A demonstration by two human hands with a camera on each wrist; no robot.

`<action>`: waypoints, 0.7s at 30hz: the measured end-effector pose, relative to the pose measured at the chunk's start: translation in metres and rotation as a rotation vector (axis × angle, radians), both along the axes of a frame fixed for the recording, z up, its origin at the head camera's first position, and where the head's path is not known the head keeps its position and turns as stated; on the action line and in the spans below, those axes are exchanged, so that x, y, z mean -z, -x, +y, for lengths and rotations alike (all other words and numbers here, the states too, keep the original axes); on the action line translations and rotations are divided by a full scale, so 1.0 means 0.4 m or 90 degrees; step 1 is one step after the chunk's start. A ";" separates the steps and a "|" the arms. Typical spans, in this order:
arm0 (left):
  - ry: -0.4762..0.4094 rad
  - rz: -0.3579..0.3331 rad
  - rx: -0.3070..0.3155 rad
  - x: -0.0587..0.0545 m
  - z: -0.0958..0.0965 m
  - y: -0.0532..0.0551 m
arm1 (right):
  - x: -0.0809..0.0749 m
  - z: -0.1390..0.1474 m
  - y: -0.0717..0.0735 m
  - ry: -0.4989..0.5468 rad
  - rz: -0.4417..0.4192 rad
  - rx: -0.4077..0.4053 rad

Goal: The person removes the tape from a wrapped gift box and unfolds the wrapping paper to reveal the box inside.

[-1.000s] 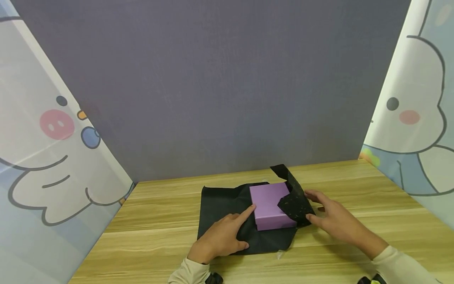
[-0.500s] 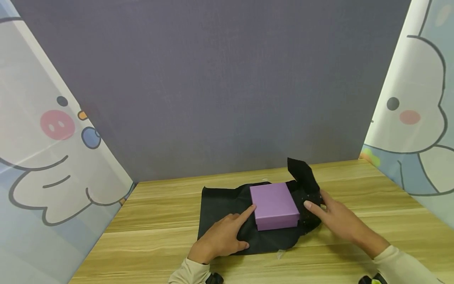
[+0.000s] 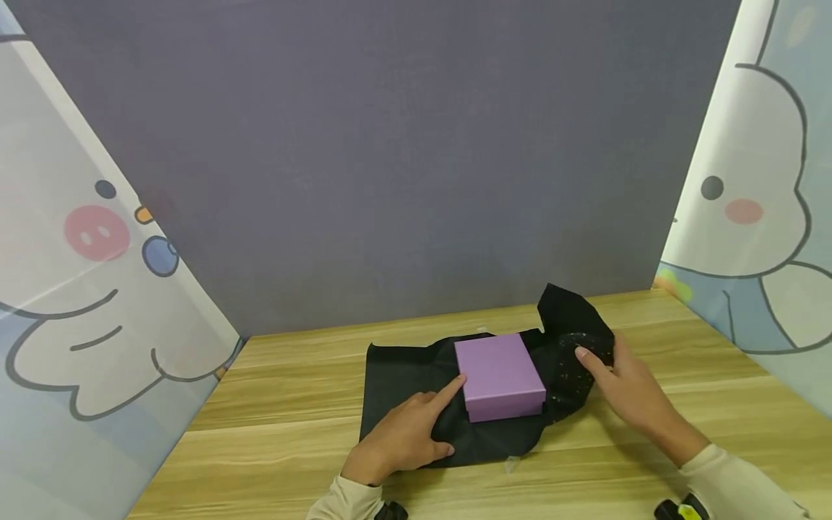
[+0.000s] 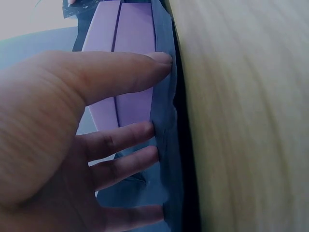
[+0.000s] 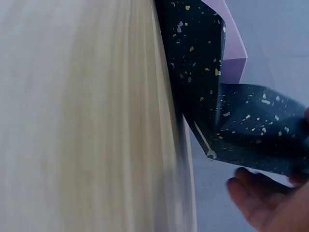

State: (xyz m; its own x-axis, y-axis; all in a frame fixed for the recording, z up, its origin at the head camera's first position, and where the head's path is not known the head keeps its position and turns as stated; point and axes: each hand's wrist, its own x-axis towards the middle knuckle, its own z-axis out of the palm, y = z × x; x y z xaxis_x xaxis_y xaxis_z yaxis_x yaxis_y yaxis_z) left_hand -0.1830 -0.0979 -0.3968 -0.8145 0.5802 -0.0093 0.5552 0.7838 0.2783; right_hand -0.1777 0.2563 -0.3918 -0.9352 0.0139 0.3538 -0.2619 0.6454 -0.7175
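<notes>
A purple lidded box (image 3: 500, 365) sits on a sheet of black wrapping paper (image 3: 396, 368). My left hand (image 3: 406, 437) rests on the paper with its fingers spread, the index fingertip at the box's left edge. In the left wrist view its other fingertips (image 4: 145, 128) lie on the paper beside the box side (image 4: 135, 29). At the right of the box, my right hand (image 3: 633, 393) pinches the raised end of the paper between thumb and fingers. The right wrist view shows that end's gold-and-white speckled face (image 5: 260, 121), folded at an angle. The box's far side is hidden.
Everything lies on a wood-grain table (image 3: 279, 433). A bit of clear tape (image 3: 511, 464) sticks out at the paper's front edge. Behind the table stands a grey panel (image 3: 390, 180), with cartoon-printed sheets on the left (image 3: 58, 166) and right (image 3: 760, 144).
My right hand took hold of the paper flap that overlapped the box lid and drew it off to the right, uncovering the lid. My left hand stayed in place.
</notes>
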 end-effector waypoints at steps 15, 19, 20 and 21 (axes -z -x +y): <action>-0.008 -0.001 -0.005 -0.004 0.002 -0.004 | 0.009 0.042 0.022 -0.043 0.251 0.080; -0.006 0.000 -0.008 -0.002 0.000 -0.005 | 0.007 0.050 0.021 -0.075 0.202 0.108; -0.004 0.000 -0.008 -0.002 0.000 -0.005 | 0.006 0.052 0.022 -0.086 0.183 0.114; -0.003 0.001 -0.009 -0.002 -0.001 -0.005 | 0.005 0.054 0.022 -0.098 0.160 0.123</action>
State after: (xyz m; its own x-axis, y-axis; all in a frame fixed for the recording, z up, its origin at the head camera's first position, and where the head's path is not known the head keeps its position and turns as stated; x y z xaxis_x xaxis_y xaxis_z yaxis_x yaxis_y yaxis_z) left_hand -0.1810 -0.0981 -0.3961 -0.8228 0.5682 -0.0061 0.5439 0.7907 0.2811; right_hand -0.1863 0.2779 -0.3937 -0.8037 0.1103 0.5847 -0.2810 0.7958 -0.5364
